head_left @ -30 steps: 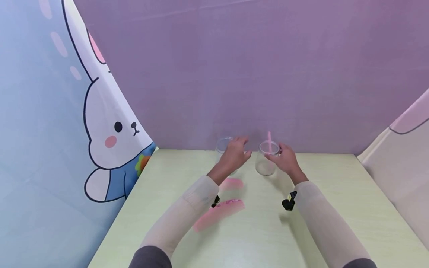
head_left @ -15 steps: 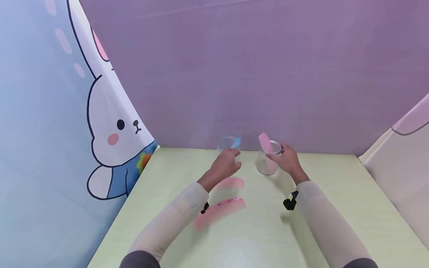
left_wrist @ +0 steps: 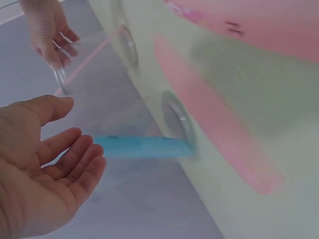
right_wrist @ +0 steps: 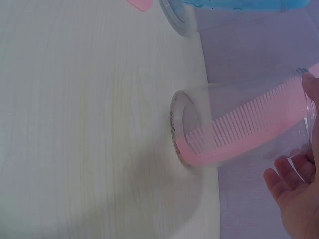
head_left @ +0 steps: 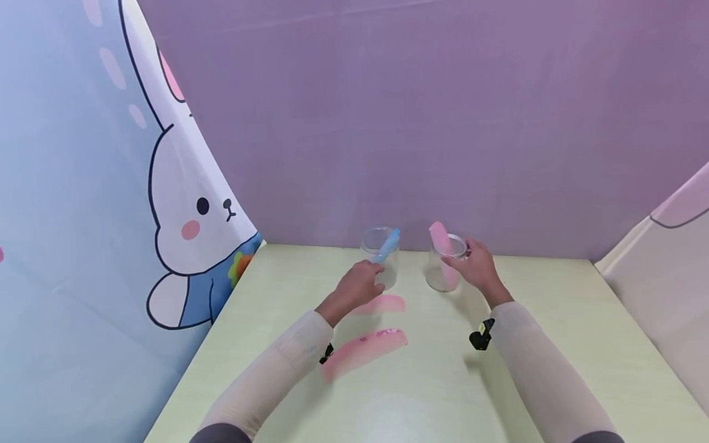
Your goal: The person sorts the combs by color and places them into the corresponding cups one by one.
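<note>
Lengthwise, the blue comb (head_left: 389,244) slants up rightward, left hand (head_left: 356,285) relaxed beside it, right hand (head_left: 477,267) gripping a cup (head_left: 435,277).

Slim blue plastic comb (head_left: 389,243), lower end hidden in the head view behind the left hand (head_left: 357,285), patterned curved pink comb (left_wrist: 264,27) near that hand's wrist, cropped in the left wrist view

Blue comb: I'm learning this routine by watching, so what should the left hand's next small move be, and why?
Probably ease the left hand down toward the pink comb lying nearest the left jar: its fingers look relaxed and open, and the blue comb already leans inside that jar.
</note>
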Available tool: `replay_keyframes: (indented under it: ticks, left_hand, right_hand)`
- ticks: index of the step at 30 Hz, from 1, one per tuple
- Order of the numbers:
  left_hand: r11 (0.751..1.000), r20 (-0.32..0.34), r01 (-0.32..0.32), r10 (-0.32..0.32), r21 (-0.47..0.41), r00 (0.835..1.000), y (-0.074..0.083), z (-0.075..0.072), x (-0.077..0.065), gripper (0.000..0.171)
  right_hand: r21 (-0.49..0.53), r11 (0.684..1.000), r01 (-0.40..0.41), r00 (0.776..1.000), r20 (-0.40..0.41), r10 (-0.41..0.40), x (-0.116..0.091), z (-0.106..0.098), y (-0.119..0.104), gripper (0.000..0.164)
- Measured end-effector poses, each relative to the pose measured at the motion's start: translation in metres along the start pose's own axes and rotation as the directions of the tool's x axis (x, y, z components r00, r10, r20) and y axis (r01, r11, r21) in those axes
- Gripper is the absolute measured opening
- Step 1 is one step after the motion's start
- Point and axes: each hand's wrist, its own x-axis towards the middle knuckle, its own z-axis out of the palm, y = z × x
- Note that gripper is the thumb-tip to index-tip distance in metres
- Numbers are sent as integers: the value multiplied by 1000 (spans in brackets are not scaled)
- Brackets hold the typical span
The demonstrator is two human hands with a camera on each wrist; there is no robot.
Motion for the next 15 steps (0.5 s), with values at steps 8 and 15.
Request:
replay_keyframes:
  ticks: [8, 15]
  left_hand:
    - [998, 26, 51, -51, -21, 998, -24, 3, -8, 47]
    - [997, 75, 70, -68, -28, 995, -43, 9, -14, 50]
  right_hand:
    - [7, 1000, -17, 1000, 2, 16, 1, 0, 3, 68]
    - [17, 1000, -14, 1000, 3, 14, 1, 1, 3, 68]
